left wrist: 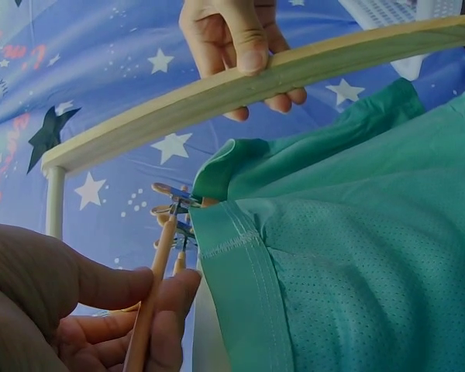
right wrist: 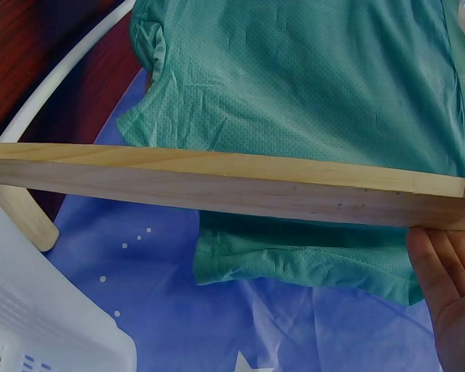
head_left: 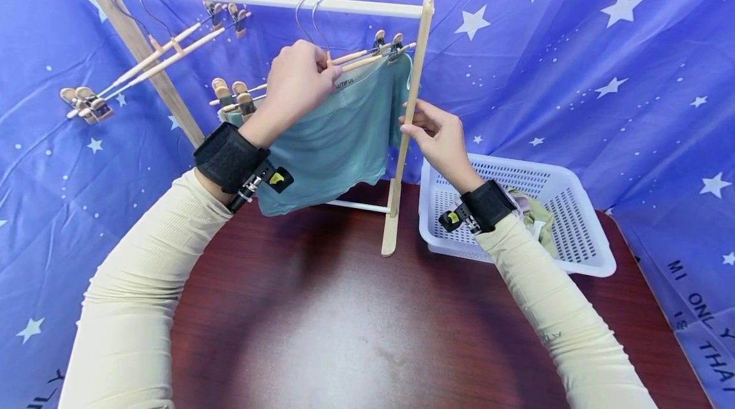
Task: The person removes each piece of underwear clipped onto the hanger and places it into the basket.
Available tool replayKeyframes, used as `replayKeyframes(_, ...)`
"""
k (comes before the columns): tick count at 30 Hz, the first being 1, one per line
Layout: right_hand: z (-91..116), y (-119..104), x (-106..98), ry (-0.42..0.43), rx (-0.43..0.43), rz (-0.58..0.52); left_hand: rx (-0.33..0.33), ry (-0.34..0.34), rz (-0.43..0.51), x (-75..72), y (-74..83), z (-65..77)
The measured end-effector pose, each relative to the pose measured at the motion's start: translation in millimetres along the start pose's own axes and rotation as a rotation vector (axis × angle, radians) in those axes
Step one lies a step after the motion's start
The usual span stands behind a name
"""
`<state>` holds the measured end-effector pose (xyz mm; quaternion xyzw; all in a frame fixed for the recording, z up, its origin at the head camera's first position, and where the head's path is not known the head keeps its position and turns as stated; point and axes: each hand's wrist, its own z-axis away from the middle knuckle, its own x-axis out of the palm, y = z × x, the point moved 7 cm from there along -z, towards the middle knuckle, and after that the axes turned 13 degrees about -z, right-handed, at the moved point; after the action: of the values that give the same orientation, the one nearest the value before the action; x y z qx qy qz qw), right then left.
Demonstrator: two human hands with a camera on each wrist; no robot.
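A teal garment (head_left: 327, 147) of perforated fabric hangs from clip hangers on a small wooden rack. My left hand (head_left: 301, 77) pinches the thin wooden bar of a hanger (left wrist: 149, 310) between thumb and fingers, just under its wire hook. Clips (head_left: 396, 45) at the bar's right end sit at the garment's top edge, and more clips (head_left: 244, 97) are at the left end. With thumb on one side and fingers on the other, my right hand (head_left: 442, 141) holds the rack's right upright post (head_left: 423, 45). Part of the garment shows behind that post in the right wrist view.
Two more clip hangers (head_left: 166, 64) without clothes hang at the rail's left end. A white perforated basket (head_left: 574, 205) with greenish cloth (head_left: 540, 217) stands right of the rack. Everything rests on a dark red-brown table (head_left: 344, 307) before a blue starry curtain (head_left: 545, 77).
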<state>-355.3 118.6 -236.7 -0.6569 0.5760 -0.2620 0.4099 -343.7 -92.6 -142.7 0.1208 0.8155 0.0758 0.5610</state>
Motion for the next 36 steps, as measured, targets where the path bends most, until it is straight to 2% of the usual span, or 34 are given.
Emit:
replayKeyframes(13, -0.1, -2.2, 0.9, -0.009, 0.014, 0.002, -0.006, -0.019, 0.011, -2.3, -0.2, -3.0)
replayKeyframes(27, -0.5, -4.3, 0.2, -0.001, 0.005, 0.008, 0.01, -0.004, 0.014, -18.6, 5.2, 0.7)
replayKeyframes(36, -0.2, -3.1, 0.4, 0.001, 0.003, 0.008, 0.01, 0.003, -0.016, -33.2, 3.8, 10.0)
